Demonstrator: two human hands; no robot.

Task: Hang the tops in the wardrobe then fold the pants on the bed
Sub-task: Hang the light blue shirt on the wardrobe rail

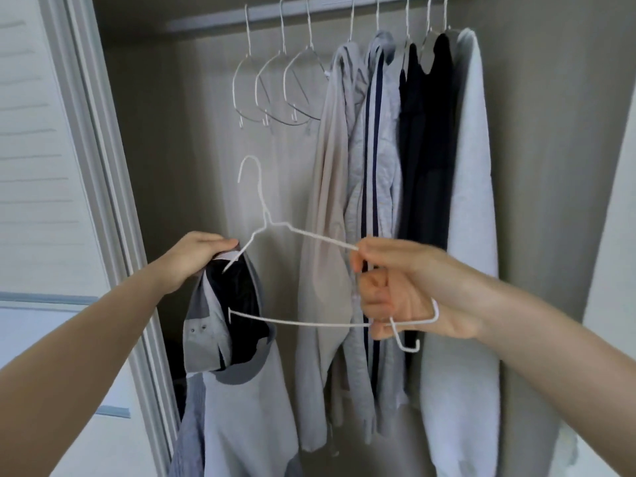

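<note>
The right hand (399,290), at center right of the frame, is clamped on a white wire hanger (275,228), fingers curled around its right shoulder and lower bar. The hanger's left end enters the collar of a light grey shirt (241,390) at lower center. The left hand (192,259), center left, pinches that collar at its top edge; the fingertips are partly hidden by fabric. The shirt's lower part is cut off by the bottom frame edge. On the wardrobe rail (261,13), across the top, three empty hangers (275,87) hang left of a row of hung tops (395,166). The hook tops are cut off. The louvred door (38,149) occupies the left side of the frame.
</note>
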